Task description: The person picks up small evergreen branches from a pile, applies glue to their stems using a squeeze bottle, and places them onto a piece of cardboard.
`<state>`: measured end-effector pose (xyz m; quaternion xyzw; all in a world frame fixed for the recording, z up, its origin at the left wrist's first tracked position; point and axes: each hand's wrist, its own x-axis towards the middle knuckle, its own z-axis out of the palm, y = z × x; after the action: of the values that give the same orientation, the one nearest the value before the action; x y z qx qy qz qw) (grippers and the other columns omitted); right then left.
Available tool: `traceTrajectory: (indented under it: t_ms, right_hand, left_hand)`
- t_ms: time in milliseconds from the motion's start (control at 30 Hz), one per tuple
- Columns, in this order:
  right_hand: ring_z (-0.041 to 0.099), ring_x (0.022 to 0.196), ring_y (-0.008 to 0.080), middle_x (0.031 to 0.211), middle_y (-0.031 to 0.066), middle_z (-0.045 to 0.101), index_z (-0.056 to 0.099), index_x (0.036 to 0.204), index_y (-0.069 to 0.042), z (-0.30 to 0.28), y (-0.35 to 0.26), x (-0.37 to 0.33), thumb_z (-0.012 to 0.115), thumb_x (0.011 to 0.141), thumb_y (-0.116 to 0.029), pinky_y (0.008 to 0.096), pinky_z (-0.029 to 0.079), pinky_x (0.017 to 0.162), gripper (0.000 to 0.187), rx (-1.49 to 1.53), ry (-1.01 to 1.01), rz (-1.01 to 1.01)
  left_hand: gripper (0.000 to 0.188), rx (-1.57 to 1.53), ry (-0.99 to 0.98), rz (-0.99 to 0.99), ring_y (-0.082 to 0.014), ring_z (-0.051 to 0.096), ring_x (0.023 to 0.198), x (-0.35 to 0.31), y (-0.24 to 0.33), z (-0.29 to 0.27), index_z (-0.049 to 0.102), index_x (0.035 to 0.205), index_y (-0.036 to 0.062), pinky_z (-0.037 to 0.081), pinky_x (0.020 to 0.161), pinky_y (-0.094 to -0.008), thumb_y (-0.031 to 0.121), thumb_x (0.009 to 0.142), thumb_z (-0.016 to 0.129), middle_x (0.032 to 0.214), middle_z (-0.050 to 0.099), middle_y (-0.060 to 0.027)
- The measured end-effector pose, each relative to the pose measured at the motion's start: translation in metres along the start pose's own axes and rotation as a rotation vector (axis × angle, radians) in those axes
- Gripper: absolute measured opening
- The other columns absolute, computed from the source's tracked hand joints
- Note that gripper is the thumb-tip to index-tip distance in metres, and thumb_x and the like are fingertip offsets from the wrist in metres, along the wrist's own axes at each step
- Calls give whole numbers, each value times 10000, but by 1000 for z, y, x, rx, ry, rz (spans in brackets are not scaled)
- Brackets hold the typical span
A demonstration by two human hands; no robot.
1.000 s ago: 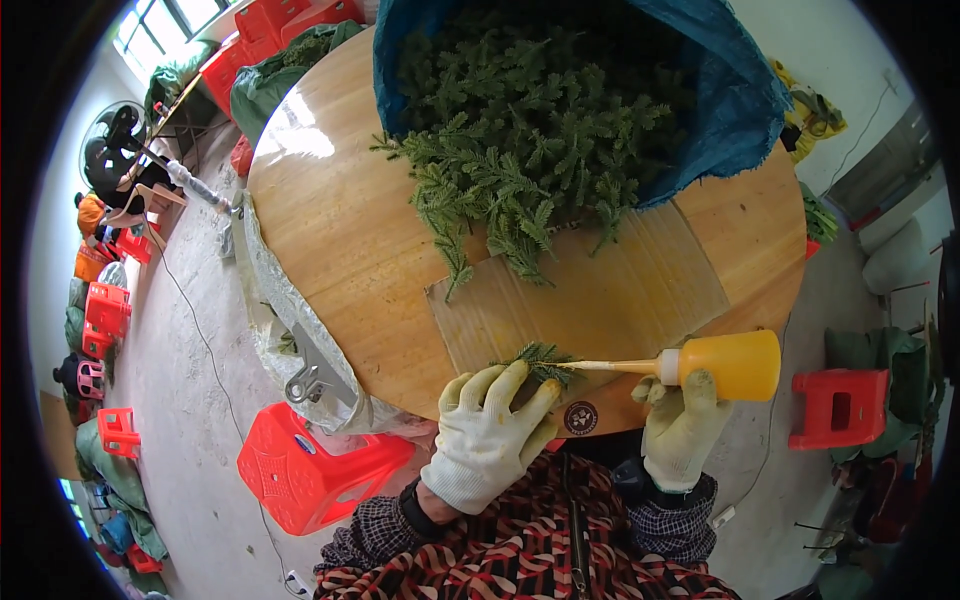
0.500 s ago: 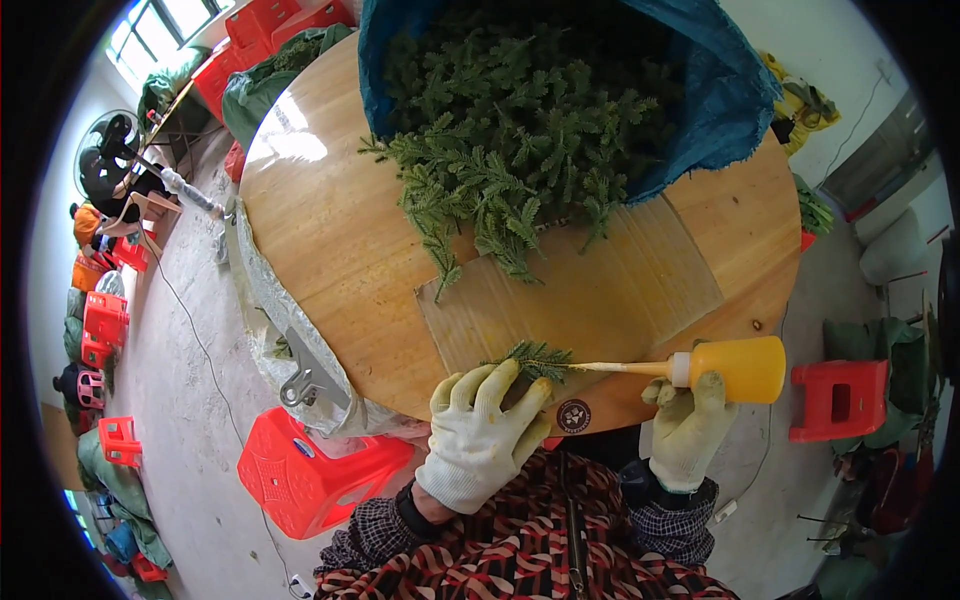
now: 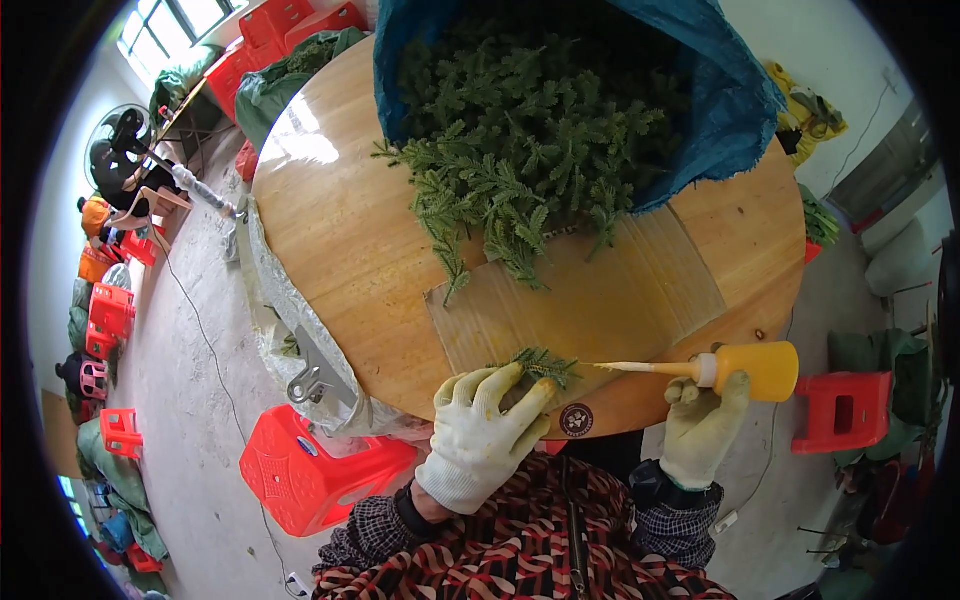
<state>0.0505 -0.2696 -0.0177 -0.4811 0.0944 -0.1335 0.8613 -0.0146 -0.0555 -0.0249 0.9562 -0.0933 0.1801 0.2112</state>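
Observation:
My left hand [image 3: 480, 435], in a white glove with yellow-stained fingertips, is closed on a small green fir sprig [image 3: 545, 365] at the table's near edge. My right hand [image 3: 703, 428], gloved too, grips a yellow squeeze bottle [image 3: 755, 371] lying sideways. Its long, pale-coated nozzle [image 3: 640, 368] points left, its tip just right of the sprig and seemingly a little apart from it. Beyond my hands, a flat piece of cardboard [image 3: 600, 310] with yellowish smears lies on the round wooden table [image 3: 340, 240]. Artificial fir branches [image 3: 530, 150] spill from a blue woven bag [image 3: 735, 110] onto the cardboard.
A red stool [image 3: 300, 470] stands at my left, another red stool [image 3: 845, 412] at my right. Plastic sheeting and a metal clip [image 3: 318, 382] hang along the table's left edge. Farther left are a black fan [image 3: 118, 150], more stools and a seated person [image 3: 95, 220]. Cables cross the floor.
My right hand has drawn the bottle slightly to the right, so the nozzle tip has moved back from the sprig. My left hand keeps its hold. The whole view has shifted slightly.

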Motion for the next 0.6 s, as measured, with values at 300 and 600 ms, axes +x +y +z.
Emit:
traceTrajectory:
  t_ms: [300, 600]
  right_hand:
    - [502, 621, 87, 870, 34, 568, 538, 1063, -71, 13, 9, 17, 574, 948, -354, 250, 456, 589, 307, 88, -8, 49]
    - [483, 625, 83, 893, 31, 569, 535, 1105, -43, 13, 17, 17, 583, 946, -334, 237, 428, 587, 334, 116, 46, 46]
  left_hand:
    - [363, 44, 63, -132, -263, 567, 934, 15, -4, -5, 646, 1085, 131, 470, 783, -382, 184, 737, 738, 1030, 595, -54]
    - [282, 212, 292, -143, -237, 589, 801, -2, -37, -34, 658, 1035, 107, 476, 706, -355, 142, 762, 718, 874, 625, -29]
